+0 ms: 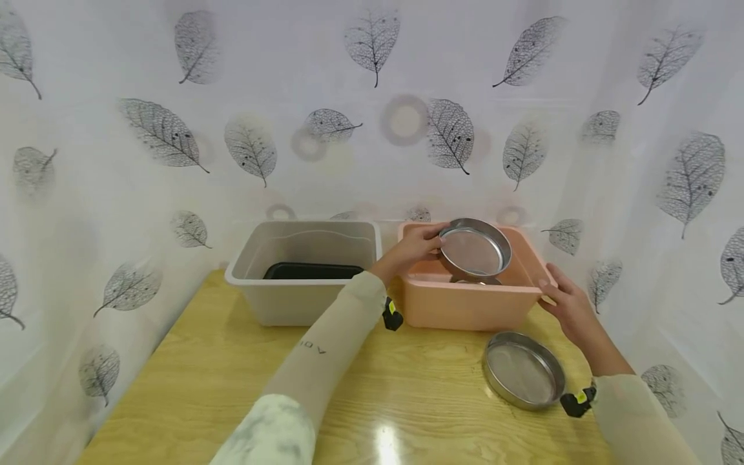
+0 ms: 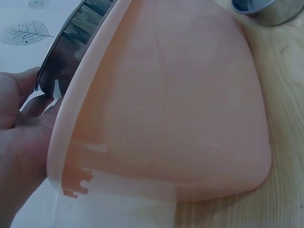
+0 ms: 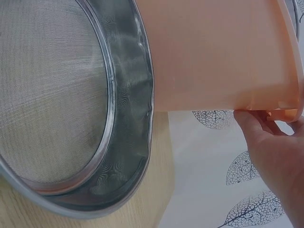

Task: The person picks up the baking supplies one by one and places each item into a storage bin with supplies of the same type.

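My left hand (image 1: 413, 248) pinches the left rim of a round metal sieve (image 1: 475, 250) with a fine mesh. The sieve is tilted over the pink plastic bin (image 1: 465, 309), its mesh facing me. In the left wrist view, the thumb and fingers (image 2: 28, 102) take the sieve's shiny side wall (image 2: 71, 47) just beyond the bin's rim. My right hand (image 1: 572, 307) grips the bin's rim at the front right corner. A second metal sieve (image 1: 524, 371) lies on the table in front of the bin, below my right hand. Part of another metal thing (image 1: 491, 281) shows inside the bin.
A grey-white plastic bin (image 1: 290, 303) stands left of the pink one, with a black tray-like thing (image 1: 314, 271) inside. Both bins sit at the back of a wooden table (image 1: 372, 381). Behind and beside it hangs a white curtain (image 1: 325, 51) with a leaf print.
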The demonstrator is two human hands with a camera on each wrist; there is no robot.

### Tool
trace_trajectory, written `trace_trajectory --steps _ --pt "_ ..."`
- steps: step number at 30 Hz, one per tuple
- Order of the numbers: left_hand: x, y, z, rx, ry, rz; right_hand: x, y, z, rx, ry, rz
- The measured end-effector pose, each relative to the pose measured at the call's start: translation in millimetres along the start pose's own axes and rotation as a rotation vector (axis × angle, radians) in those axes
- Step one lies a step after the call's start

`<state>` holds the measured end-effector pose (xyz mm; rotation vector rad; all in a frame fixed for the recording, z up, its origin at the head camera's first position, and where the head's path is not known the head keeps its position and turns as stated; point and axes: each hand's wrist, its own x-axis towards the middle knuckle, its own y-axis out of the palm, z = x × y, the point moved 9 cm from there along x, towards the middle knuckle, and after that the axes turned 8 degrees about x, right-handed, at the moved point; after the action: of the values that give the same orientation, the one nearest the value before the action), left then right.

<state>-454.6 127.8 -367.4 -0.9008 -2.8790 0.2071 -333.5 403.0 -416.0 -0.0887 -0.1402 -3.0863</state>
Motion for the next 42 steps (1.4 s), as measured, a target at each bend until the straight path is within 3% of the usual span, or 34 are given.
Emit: trace_trajectory --steps 4,9,15,24,29,38,42 --pt "5.9 2.9 1.7 0.047 0.006 0.011 1.4 0.6 -1.5 -0.010 0.007 -0.005" --pt "9.5 13.5 -0.3 0.166 0.043 0.078 0.9 -0.5 -2.5 -0.013 0.021 -0.025" --pt "14.1 27.8 4.4 0.206 0.032 0.146 0.1 -0.4 -1.3 0.006 0.013 -0.033" --pt "19.1 34.4 13.5 0.238 0.019 0.137 1.4 -1.2 -1.3 -0.010 0.019 -0.043" --pt "21.7 40.1 17.6 0.311 0.007 0.144 0.8 -2.4 -2.6 -0.014 0.021 -0.040" --pt "25.9 47.7 20.8 0.433 0.020 0.158 2.9 -3.3 -5.3 -0.006 0.035 -0.046" --pt "26.4 48.6 18.6 0.433 0.042 0.152 1.8 -4.9 -4.8 -0.015 0.029 -0.049"
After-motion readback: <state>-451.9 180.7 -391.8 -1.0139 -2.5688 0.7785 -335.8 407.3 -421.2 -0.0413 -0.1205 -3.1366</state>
